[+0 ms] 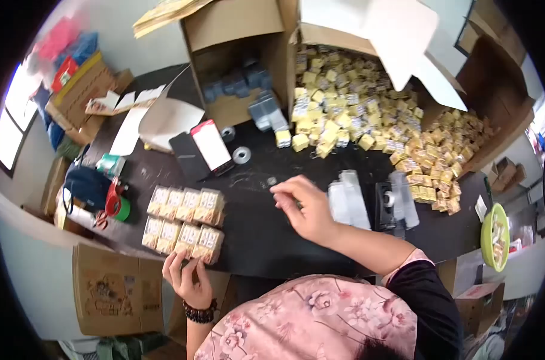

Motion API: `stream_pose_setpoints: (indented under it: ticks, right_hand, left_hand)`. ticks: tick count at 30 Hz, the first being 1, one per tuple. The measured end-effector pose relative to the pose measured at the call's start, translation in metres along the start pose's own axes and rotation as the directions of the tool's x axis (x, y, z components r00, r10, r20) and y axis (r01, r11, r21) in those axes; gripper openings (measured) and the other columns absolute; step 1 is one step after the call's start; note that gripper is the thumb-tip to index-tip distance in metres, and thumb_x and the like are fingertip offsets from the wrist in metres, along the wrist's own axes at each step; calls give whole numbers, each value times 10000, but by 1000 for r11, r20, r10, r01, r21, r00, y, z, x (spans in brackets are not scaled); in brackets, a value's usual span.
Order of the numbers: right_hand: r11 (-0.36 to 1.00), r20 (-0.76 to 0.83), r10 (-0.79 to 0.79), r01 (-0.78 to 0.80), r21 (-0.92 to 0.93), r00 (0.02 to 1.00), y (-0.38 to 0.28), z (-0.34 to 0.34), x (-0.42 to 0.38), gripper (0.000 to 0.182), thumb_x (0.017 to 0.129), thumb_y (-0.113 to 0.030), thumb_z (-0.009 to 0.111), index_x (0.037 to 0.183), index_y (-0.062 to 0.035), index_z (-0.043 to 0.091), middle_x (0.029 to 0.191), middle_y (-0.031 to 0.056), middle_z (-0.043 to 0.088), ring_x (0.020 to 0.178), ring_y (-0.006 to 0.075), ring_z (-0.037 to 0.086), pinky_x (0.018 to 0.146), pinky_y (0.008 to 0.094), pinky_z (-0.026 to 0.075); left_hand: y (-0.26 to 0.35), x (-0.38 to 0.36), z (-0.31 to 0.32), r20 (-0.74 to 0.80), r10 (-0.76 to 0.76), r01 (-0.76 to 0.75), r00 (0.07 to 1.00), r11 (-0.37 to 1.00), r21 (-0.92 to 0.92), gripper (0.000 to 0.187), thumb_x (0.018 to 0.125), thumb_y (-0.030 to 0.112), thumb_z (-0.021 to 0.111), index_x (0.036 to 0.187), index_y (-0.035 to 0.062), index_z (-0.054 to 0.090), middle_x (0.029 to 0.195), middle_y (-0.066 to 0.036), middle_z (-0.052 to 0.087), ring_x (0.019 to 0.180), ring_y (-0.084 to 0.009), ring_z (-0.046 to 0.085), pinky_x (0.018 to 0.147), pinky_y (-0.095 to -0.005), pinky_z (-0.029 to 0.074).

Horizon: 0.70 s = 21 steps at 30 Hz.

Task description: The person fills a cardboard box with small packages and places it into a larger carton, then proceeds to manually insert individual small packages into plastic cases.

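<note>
My left hand (190,283) reaches to the table's near edge, its fingers stretched out and the tips against the front row of small boxed packs (175,237). Behind that row is a second row of the same packs (185,205), white and tan with printed fronts. My right hand (311,211) hovers over the middle of the dark table (254,240), thumb and fingers curled together. Whatever they hold, if anything, cannot be made out. A tiny shiny clear piece (271,180) shows just beyond its fingertips.
Many small yellow packets (350,114) spill from open cartons at the back. Clear plastic sleeves (347,201) and a black tape dispenser (383,204) lie right of my right hand. Tape rolls (241,155), a phone-like red-and-white box (211,145) and a green tape roll (122,209) are further left.
</note>
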State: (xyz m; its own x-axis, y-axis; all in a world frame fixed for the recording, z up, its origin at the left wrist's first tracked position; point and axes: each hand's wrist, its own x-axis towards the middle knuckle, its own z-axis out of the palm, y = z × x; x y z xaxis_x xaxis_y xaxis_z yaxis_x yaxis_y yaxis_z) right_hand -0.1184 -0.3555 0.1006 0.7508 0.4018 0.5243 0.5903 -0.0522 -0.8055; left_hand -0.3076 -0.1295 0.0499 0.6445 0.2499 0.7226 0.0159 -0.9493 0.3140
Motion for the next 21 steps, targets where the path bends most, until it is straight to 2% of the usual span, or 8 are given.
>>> stream_pose_setpoints:
  ticks: [2,4,8,11,12,13,17,21]
  right_hand:
    - [802,-123,-446,335,-494,887,-19,-77,41,169,814,14,660,976,-32,642,823,115,595,812,317,578,747,387,469]
    - [529,-153,-599,245,-812,786,-31,-152,74,233,820,-31,670,1043,-28,603,982,135,582,973,317,532,879,418,415]
    - [622,-512,-501,-121,-774,698,-23,-222,120,631,844,-221,726,1322,-5,375,1288,164,416,1103,285,484,918,400,407]
    - [656,-467,-42,-328,-680,883,-4,-251,153,302,920,-283,634,966,9,575,822,138,602,742,246,585,691,402,463]
    - [662,-511,-165,-289,-691,844,-8,-245,157,326,962,-261,570,793,17,556,618,113,556,582,221,524,594,391,439]
    - [717,-484,-243,-181,-673,841,-20,-246,156,320,976,-225,552,779,26,524,652,113,565,584,194,490,564,368,408]
    - [704,-493,-518,20,-710,699,-72,-271,154,340,969,-321,603,892,7,647,597,-7,537,538,58,387,502,253,314]
    - [532,-479,-555,-153,-833,679,-89,-285,160,325,964,-318,579,1094,-27,643,817,72,670,719,163,617,713,305,490]
  left_hand:
    - [7,4,4,19,14,-13,1000,998,-56,48,827,14,677,809,5,634,1170,-127,617,1169,-359,491,979,-459,386]
    - [15,11,12,43,58,-56,997,996,-64,44,813,24,689,814,13,646,1153,-125,616,1178,-355,472,981,-467,371]
    - [45,30,30,59,74,-65,995,987,-146,45,810,30,691,843,16,664,1133,-128,612,1155,-352,490,969,-458,384]
    - [70,46,42,82,141,-117,987,962,-245,72,790,19,695,859,26,674,1119,-125,623,1150,-342,508,969,-430,384]
    - [80,53,40,70,162,-142,984,962,-234,91,778,17,700,861,50,682,1118,-95,633,1143,-322,525,966,-417,381]
    - [87,57,35,66,164,-149,984,970,-191,110,768,21,705,865,71,691,1109,-68,640,1123,-300,546,959,-398,381]
    - [88,57,26,18,99,-93,995,973,-213,106,771,30,706,867,73,699,1068,-63,652,1077,-282,575,921,-385,400]
    - [90,48,33,36,98,-86,995,967,-240,82,775,35,709,851,61,693,1024,-57,655,1053,-273,587,888,-380,423]
